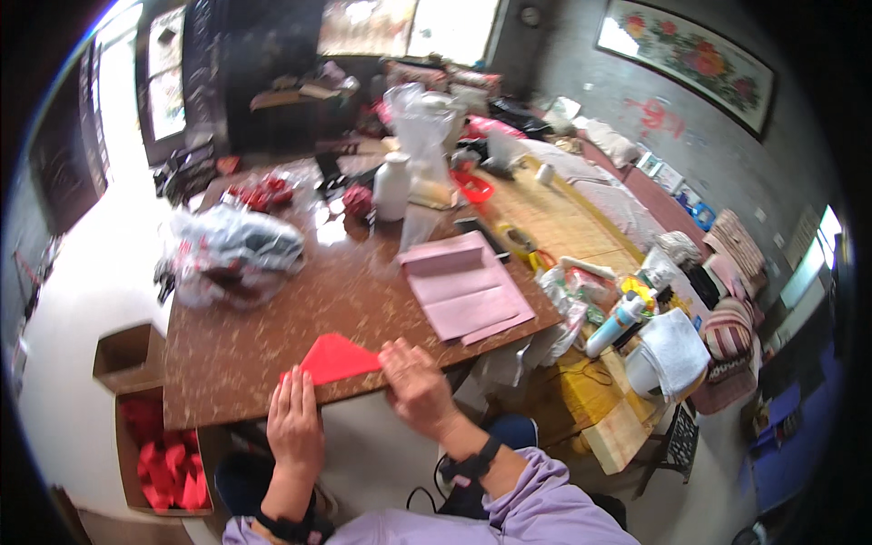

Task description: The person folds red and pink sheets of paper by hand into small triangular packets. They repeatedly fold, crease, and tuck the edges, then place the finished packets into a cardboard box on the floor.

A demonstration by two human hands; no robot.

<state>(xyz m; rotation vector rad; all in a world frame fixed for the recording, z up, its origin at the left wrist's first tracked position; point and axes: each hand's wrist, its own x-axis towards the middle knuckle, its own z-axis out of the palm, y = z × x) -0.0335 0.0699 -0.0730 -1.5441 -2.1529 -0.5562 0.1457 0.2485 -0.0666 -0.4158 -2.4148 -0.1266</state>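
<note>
A folded red sheet, paper or thin cloth (pixel 337 360), lies in a roughly triangular shape at the near edge of a brown marbled table (pixel 340 296). My left hand (pixel 296 415) rests flat on its left corner, fingers together. At the right corner my right hand (pixel 414 381) presses with its fingers extended. Neither hand is visibly closed around the sheet. Creased pink paper (pixel 466 286) lies further back on the right part of the table.
A plastic bag with contents (pixel 231 248) sits on the table's left, a white bottle (pixel 392 186) at its back. Below left, a cardboard box (pixel 122 449) holds red pieces. Right of the table are a spray can (pixel 615 325) and a white cloth over a bucket (pixel 674 351).
</note>
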